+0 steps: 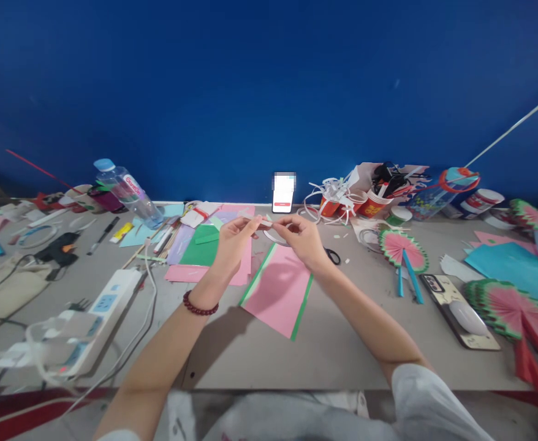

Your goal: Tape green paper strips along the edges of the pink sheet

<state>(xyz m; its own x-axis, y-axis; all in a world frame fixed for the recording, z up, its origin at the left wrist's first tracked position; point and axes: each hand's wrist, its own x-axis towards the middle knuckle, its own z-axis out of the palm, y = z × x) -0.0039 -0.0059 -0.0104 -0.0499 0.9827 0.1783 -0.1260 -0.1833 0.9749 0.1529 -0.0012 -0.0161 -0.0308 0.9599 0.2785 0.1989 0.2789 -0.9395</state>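
Note:
My left hand point(231, 244) and my right hand point(302, 240) meet in front of me above the table, both with fingertips pinched. Between them is a thin white roll of tape point(274, 236), partly hidden by my fingers. A small pale piece shows at my left fingertips, too small to name. Below my hands lies a pink paper sheet point(280, 288) with green strips along two opposite edges. Black-handled scissors point(333, 256) lie partly hidden behind my right wrist.
A lit phone point(284, 193) leans against the blue wall. Left are coloured papers point(200, 245), a water bottle point(128, 190), a power strip point(108, 315) and a glue gun point(60, 250). Right are cups of supplies point(374, 205), watermelon-patterned paper fans point(403, 250) and another phone point(439, 294) under a mouse point(467, 317).

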